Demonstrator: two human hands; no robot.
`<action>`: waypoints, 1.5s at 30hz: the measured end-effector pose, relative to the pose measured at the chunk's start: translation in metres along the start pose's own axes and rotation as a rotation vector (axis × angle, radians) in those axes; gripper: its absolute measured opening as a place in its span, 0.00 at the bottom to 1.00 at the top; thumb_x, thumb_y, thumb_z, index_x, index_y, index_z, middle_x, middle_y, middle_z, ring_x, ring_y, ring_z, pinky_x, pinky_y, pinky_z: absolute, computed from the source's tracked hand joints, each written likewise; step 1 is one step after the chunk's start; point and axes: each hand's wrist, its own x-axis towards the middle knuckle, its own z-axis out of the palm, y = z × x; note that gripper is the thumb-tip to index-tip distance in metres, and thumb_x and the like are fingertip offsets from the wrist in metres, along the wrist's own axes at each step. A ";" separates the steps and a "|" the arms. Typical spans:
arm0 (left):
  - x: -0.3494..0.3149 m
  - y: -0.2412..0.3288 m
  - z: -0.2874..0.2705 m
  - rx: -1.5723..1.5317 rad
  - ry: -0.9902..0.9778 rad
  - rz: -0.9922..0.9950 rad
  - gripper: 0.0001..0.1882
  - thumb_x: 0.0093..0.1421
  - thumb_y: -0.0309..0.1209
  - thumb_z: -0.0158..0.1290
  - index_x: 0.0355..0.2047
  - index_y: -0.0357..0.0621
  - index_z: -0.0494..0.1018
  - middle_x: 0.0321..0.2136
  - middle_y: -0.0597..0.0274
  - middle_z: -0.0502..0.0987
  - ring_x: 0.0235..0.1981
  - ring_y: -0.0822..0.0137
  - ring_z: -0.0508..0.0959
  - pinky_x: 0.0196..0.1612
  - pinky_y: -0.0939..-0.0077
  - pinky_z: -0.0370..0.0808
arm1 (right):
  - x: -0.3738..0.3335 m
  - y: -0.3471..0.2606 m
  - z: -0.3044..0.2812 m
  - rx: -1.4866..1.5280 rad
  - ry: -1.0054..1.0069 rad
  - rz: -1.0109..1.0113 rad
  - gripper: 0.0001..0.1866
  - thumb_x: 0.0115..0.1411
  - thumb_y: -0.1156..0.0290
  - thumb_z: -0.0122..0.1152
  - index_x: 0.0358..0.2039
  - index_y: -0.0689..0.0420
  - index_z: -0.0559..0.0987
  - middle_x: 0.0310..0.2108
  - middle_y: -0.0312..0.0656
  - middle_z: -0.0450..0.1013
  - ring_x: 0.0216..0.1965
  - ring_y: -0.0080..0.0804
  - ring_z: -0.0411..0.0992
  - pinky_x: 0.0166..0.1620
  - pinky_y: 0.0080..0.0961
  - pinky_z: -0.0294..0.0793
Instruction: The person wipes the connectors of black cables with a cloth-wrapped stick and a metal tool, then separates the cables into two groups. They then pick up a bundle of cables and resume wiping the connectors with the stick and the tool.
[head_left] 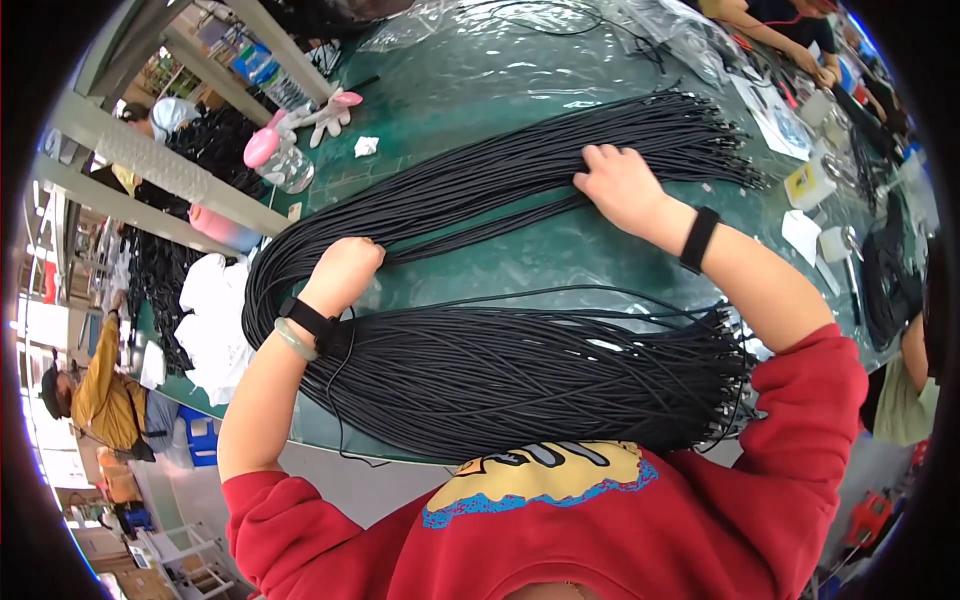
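A large bundle of black cables (500,375) lies folded in a U on the green table, its bend at the left. Metal-looking ends show at the right of both the near and the far run. My left hand (343,272) is closed around a few cables just inside the bend. Farther right, my right hand (622,190) has its fingers curled over the same thin strand, along the near side of the far run. Between my hands these cables stretch nearly straight, a little apart from the rest. A loose cable loop hangs by my left wrist.
A metal frame post (165,160) stands at the left, near white plastic bags (215,325). Behind it are a pink-lidded clear jar (285,165) and a glove (328,118). Bottles (810,183) and papers (770,115) lie at the right. Other people work at the far right and left.
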 end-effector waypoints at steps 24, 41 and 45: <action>0.159 0.121 -0.095 -1.222 -0.183 -0.131 0.13 0.59 0.37 0.41 0.24 0.41 0.65 0.12 0.76 0.57 0.11 0.81 0.54 0.13 0.86 0.50 | -0.022 0.077 0.009 0.419 0.118 0.102 0.11 0.39 0.63 0.61 0.26 0.51 0.77 0.33 0.41 0.63 0.40 0.39 0.62 0.40 0.34 0.65; 0.077 0.083 -0.155 -1.761 0.172 0.083 0.16 0.60 0.39 0.41 0.23 0.40 0.62 0.10 0.77 0.50 0.09 0.82 0.48 0.12 0.86 0.44 | -0.012 0.111 -0.013 0.952 0.151 0.290 0.13 0.44 0.64 0.60 0.26 0.61 0.73 0.27 0.47 0.68 0.30 0.44 0.68 0.35 0.30 0.66; 0.052 0.095 -0.146 -1.725 0.079 0.243 0.15 0.59 0.40 0.43 0.25 0.39 0.64 0.10 0.76 0.53 0.10 0.83 0.51 0.13 0.85 0.46 | -0.019 0.111 -0.034 0.859 0.518 0.347 0.08 0.46 0.70 0.56 0.25 0.61 0.72 0.23 0.45 0.69 0.28 0.45 0.68 0.33 0.29 0.67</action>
